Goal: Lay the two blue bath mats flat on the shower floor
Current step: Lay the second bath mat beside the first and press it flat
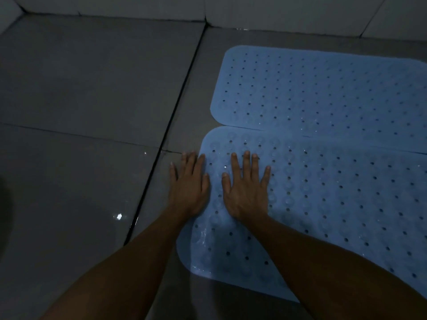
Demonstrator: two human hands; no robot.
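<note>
We've got both mats down on the grey tiled shower floor [92, 88], so most of the job looks done. The far blue bath mat [323, 88] lies flat near the back wall [138, 5], no curl or lifted corner that we can see; its right end runs out of frame, so we can't vouch for that part. The near blue bath mat [335, 204] sits just in front of it, long edges touching or overlapping slightly along the seam; can't tell which for sure, though the near one seems to lie a bit over the far one towards the right.

We're at the near mat's left end now. Right hand [246, 188] is fully on the mat, fingers straight and spread, palm pressed down. Left hand [188, 183] is likewise flat w/ fingers spread, straddling the mat's left edge: thumb side on the mat, outer fingers on bare tile. Neither hand grips anything.

Judging from this, we're on the last bit: pressing the left end so the suction cups take. The mat's near-left corner [196, 257] shows a wet shine and some rippling, so it may not be seated flat yet. What's left, prob.: smooth that corner, check the seam and the right ends we can't see. Floor looks wet in spots, which should help the cups hold.
</note>
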